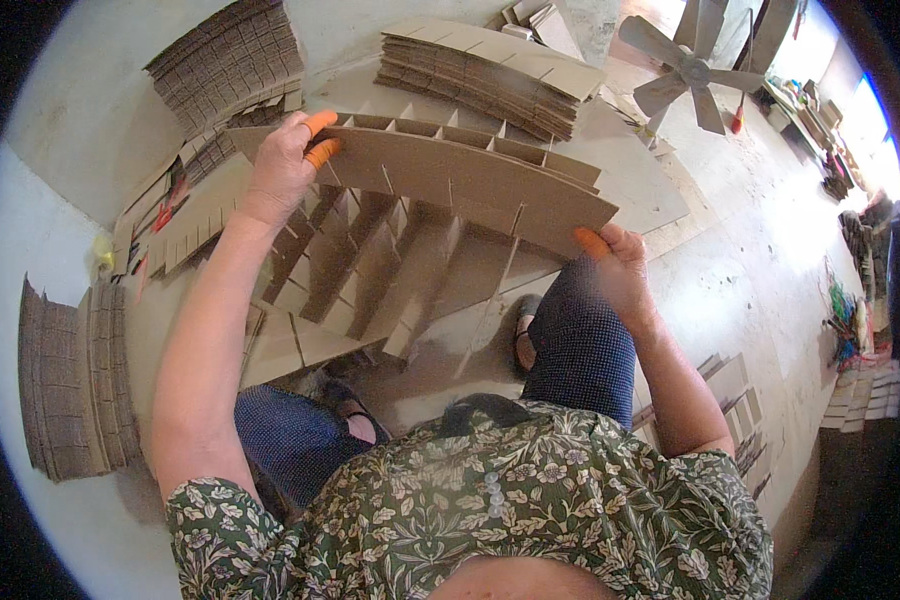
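Both left fingers (pixel 323 153) and right fingers (pixel 592 242) pinch the slotted cardboard panel (pixel 450 185) spanning between them.

A grey fan (pixel 694 72) spreads its blades at upper right, a small red piece (pixel 737 122) near it. Beyond, a window (pixel 870 125) glares. Below it, a multicoloured tangle (pixel 847 322) edges the pale floor (pixel 770 265). Something yellow (pixel 103 250), blurred, shows near the left wall (pixel 32 205).

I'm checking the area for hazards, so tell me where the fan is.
In the head view, the fan is at the upper right, just right of the top-centre cardboard stack and farther out than the right hand.
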{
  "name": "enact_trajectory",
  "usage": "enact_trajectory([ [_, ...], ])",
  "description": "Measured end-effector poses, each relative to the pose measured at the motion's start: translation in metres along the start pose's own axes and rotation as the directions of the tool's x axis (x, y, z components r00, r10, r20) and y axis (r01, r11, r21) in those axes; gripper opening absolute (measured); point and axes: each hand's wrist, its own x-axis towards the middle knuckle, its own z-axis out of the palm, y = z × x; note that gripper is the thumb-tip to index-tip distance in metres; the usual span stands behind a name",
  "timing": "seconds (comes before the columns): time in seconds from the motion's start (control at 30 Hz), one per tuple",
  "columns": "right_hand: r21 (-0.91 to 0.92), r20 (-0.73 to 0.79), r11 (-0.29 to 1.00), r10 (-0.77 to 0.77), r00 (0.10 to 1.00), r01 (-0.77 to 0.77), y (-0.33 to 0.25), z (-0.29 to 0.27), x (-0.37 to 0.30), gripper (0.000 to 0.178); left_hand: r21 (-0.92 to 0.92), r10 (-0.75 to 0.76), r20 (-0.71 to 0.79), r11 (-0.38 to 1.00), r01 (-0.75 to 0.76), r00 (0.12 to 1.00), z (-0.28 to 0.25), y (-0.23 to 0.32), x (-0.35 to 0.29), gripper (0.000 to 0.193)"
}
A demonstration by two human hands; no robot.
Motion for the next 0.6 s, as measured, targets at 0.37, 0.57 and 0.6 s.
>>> enact_trajectory([
  [0.37, -0.304, 0.067, 0.950, 0.095, 0.993, -0.070, -0.014, -0.003, 0.000, 0.016, 0.022, -0.022, 0.038, 1.000, 0.021, 0.999, 0.003, -0.016, 0.006, 0.028],
  [0.57, -0.241, 0.034, 0.970, -0.023, 0.999, 0.030, -0.025, 0.001, -0.004, 0.013, -0.183, -0.088, 0.098, 0.977, 0.105, 0.991, 0.001, -0.014, 0.007, 0.026],
  [0.6, -0.276, 0.038, 0.959, -0.057, 0.998, 0.065, -0.028, 0.000, -0.003, 0.013, -0.167, -0.112, 0.123, 0.977, 0.132, 0.986, 0.002, -0.014, 0.006, 0.026],
])
